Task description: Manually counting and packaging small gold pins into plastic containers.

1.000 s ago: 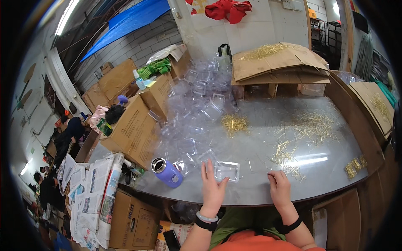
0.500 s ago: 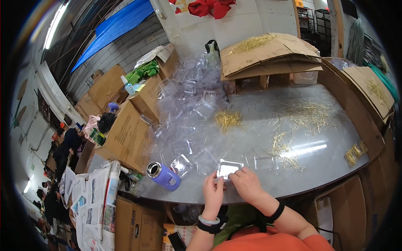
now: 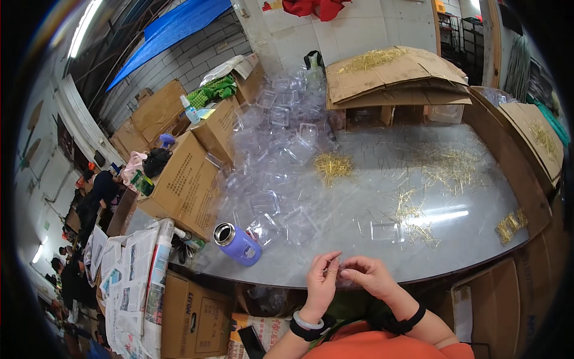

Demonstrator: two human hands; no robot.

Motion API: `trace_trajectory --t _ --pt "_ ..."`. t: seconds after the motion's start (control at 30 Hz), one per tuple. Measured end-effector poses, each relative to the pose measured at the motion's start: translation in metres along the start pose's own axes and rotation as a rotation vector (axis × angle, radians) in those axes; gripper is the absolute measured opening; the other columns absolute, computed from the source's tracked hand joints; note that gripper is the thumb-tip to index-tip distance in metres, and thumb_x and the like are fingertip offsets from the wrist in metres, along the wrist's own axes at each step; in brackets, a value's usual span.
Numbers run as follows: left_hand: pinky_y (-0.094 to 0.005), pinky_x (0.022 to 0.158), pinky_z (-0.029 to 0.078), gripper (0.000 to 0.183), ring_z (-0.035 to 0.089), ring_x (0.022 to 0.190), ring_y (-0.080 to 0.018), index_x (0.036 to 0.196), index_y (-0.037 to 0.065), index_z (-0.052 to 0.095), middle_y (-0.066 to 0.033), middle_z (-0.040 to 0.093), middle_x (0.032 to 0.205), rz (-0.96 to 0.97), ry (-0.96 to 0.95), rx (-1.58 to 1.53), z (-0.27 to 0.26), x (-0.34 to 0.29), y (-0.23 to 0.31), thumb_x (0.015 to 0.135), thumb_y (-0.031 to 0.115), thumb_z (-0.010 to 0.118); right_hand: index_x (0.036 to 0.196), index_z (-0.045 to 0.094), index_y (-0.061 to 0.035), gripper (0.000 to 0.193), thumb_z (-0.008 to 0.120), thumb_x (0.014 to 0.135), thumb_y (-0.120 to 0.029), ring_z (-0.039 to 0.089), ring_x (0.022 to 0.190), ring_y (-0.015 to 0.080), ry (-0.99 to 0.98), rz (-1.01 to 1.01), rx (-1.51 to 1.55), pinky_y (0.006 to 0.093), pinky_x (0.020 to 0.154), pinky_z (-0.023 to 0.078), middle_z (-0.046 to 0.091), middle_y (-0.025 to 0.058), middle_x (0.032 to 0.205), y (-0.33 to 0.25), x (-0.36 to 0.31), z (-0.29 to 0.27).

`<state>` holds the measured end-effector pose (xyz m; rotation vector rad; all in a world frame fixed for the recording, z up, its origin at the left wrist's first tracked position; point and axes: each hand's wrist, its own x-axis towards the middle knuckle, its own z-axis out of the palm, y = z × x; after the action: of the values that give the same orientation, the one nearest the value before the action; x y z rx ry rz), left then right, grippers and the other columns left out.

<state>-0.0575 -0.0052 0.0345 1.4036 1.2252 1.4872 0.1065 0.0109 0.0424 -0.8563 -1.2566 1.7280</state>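
Observation:
Close to the table's near edge, my left hand (image 3: 321, 277) and my right hand (image 3: 369, 276) meet with bent fingers. Between them is a small clear plastic tray (image 3: 344, 281), mostly hidden by the fingers and hard to see against the table. Its edge is pinched by both hands. Just beyond my right hand lies another clear tray (image 3: 385, 231), flat on the grey table (image 3: 323, 239). Thin gold-coloured strips or wires (image 3: 412, 209) are scattered past it, and a tighter gold bunch (image 3: 333, 167) lies further off.
Many clear plastic trays (image 3: 287, 149) are heaped on the table's left side. An open purple bottle (image 3: 242, 246) stands near the front left. Cardboard boxes (image 3: 182, 182) line the left, a cardboard-covered shelf (image 3: 397, 81) the back. A gold bundle (image 3: 512, 226) lies at right.
Both hands have drawn back toward me with the tray. It showed flat and shiny before and is now mostly hidden between the fingers. The whole view has shifted slightly.

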Motion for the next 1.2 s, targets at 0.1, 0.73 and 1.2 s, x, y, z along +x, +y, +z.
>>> trace_trajectory --t 0.1,0.73,1.2 --pt "-0.0275 0.078 0.05 0.018 0.061 0.092 -0.0167 0.116 0.003 0.069 -0.0084 0.06 0.103 0.037 0.0 0.097 0.002 -0.003 0.002 0.103 0.013 0.062 0.119 0.069 0.0011 0.025 0.07 0.099 -0.012 0.07 0.092 0.0124 -0.008 0.042 -0.001 0.0286 0.08 0.058 0.074 0.0063 0.102 0.006 -0.001 -0.005" --pt "-0.0285 0.076 0.053 0.016 0.061 0.09 -0.0182 0.112 0.0 0.065 -0.0107 0.056 0.105 0.102 -0.029 0.153 0.006 -0.013 -0.002 0.101 0.012 0.062 0.11 0.067 0.0013 0.017 0.066 0.097 -0.01 0.067 0.078 0.0186 0.078 -0.197 -0.309 0.0328 0.071 0.054 0.071 0.0099 0.09 0.014 -0.016 -0.004" --pt "-0.043 0.07 0.051 0.012 0.061 0.084 -0.038 0.102 0.0 0.054 -0.0194 0.057 0.1 0.213 -0.158 0.479 0.016 -0.019 0.035 0.1 0.011 0.058 0.106 0.058 -0.0047 0.021 0.068 0.088 -0.003 0.061 0.069 0.0377 0.416 -0.782 -0.985 0.0444 0.061 0.05 0.062 0.0159 0.087 0.013 -0.032 0.013"
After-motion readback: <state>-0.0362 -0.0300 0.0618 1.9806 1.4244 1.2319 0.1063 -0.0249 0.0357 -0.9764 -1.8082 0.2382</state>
